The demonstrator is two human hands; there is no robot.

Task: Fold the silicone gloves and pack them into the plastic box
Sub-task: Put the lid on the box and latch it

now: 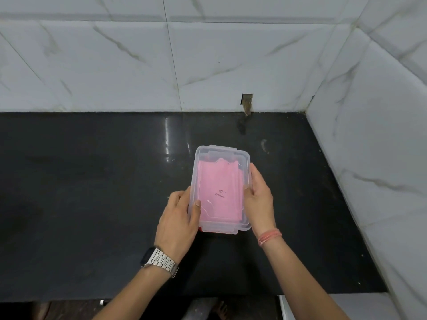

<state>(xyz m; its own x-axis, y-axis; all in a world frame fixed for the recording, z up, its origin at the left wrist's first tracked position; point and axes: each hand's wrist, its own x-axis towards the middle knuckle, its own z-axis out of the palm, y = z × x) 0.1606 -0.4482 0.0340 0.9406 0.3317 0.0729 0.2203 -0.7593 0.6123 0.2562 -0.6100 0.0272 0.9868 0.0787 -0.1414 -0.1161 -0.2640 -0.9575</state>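
**Both hands on the lidded box**

Nearest the camera, two bare forearms reached forward over the black tabletop (80, 181). On the left wrist sat a metal-banded watch (159, 259); on the right wrist, a pink thread band (269, 236).

The left hand (178, 220) gripped the near left edge of the plastic box (221, 189), its thumb curled over the lid's rim and its fingers wrapped down the side wall. The right hand (260, 199) held the opposite long side, fingers lying along the right wall and the thumb bent onto the lid's edge.

The clear box stood on the tabletop roughly at the middle of the view, its long axis running away from the person, with its translucent lid in place. Through the lid the pink silicone gloves (219, 181) showed, lying flat and filling most of the inside. A dark scribble marked the pink surface; whether it sat on the lid or the gloves could not be told.

Behind the tabletop rose a white marbled tile wall (138, 54), meeting a second tiled wall at the right.
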